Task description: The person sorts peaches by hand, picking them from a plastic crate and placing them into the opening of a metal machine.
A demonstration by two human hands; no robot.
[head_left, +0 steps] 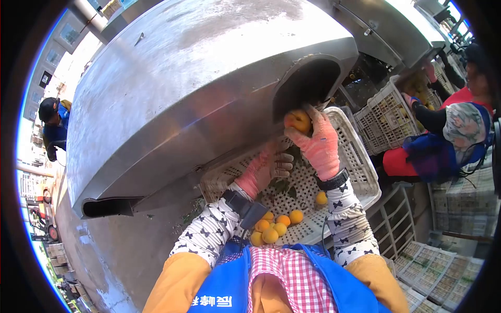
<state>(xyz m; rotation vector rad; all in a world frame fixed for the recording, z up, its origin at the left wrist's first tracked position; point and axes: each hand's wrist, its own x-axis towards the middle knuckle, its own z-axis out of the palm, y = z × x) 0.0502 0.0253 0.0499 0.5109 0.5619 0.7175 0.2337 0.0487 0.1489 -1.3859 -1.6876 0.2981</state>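
My right hand, in a pink glove, grips a large yellow-orange peach just below the dark oval opening of a big metal housing. Under both hands sits a white perforated plastic crate. Over its left part is my left hand, gloved too, its fingers apart and nothing seen in them. Several smaller yellow-orange fruits lie together at the crate's near end, and one more fruit rests by its right side. Green leaves are scattered on the crate floor.
The metal housing fills the space ahead, its lower edge overhanging the crate. On the right, a co-worker is beside another crate of fruit. Stacked crates stand at lower right. Another person is far left.
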